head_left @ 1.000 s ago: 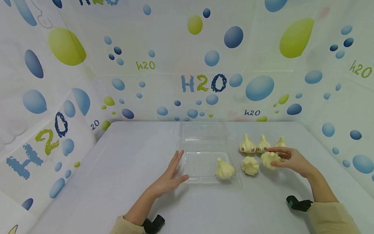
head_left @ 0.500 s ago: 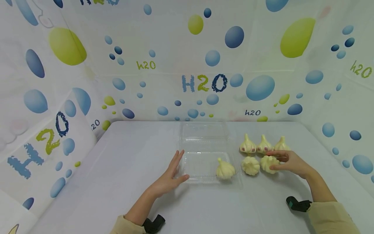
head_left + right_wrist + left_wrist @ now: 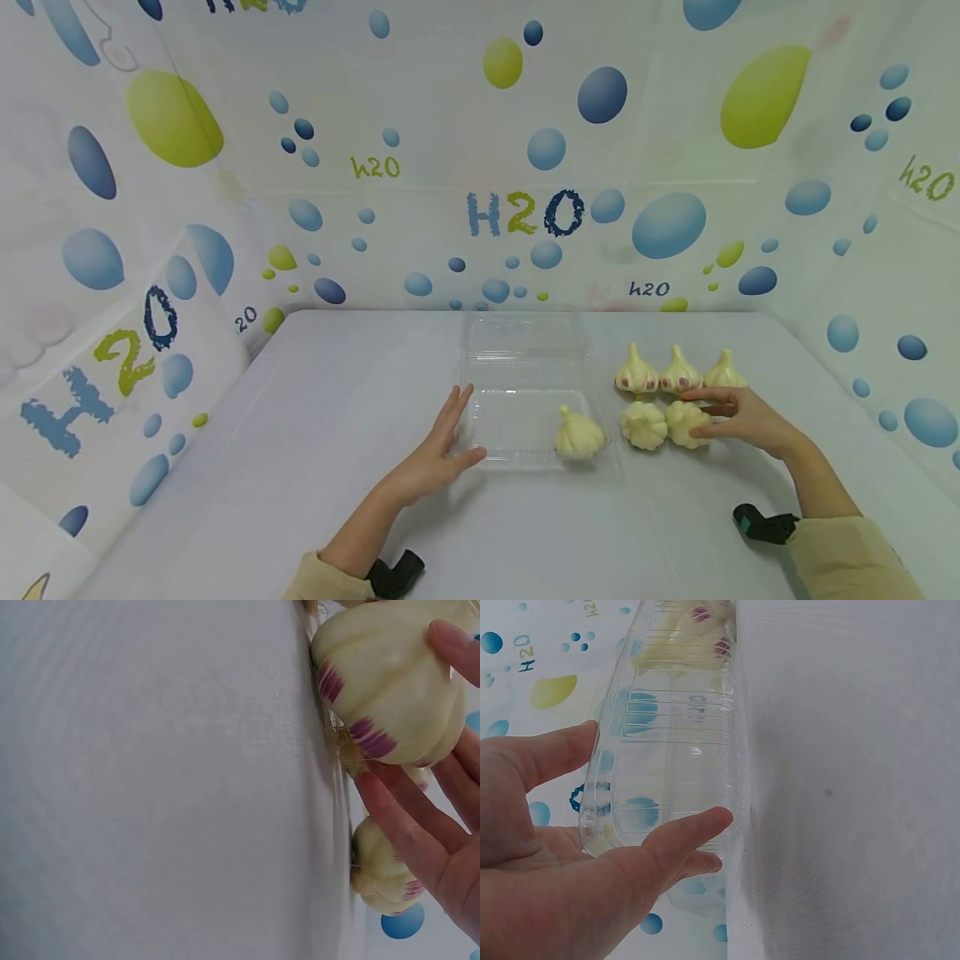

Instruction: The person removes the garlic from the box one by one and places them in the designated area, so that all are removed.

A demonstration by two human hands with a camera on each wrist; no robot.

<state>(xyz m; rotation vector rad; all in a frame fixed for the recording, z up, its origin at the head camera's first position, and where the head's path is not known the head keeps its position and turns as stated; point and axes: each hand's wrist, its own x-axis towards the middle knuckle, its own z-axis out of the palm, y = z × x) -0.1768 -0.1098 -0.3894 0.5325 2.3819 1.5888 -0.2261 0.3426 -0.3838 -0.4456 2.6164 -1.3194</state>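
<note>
In the head view my left hand [image 3: 423, 467] has its fingers spread at the left end of a clear plastic clamshell container [image 3: 517, 425]. In the left wrist view, the fingertips [image 3: 585, 742] touch its rim. One garlic bulb [image 3: 579, 435] sits in the container's right end. My right hand [image 3: 750, 421] holds another garlic bulb [image 3: 390, 682] between thumb and fingers, at the right of the front row. That bulb is beside a second front-row bulb [image 3: 642, 425]. Three more garlic bulbs [image 3: 679, 372] stand upright behind, the right one partly hidden by the hand.
The container's lid [image 3: 523, 335] lies folded back toward the rear wall. A white cloth covers the table [image 3: 337, 400]. Patterned sheets [image 3: 420, 100] hang behind and at both sides. Black wrist cameras [image 3: 763, 523] sit at both wrists.
My right hand has moved the held garlic bulb slightly left and down, close to the neighbouring front-row bulb. The left hand and the container have stayed put.
</note>
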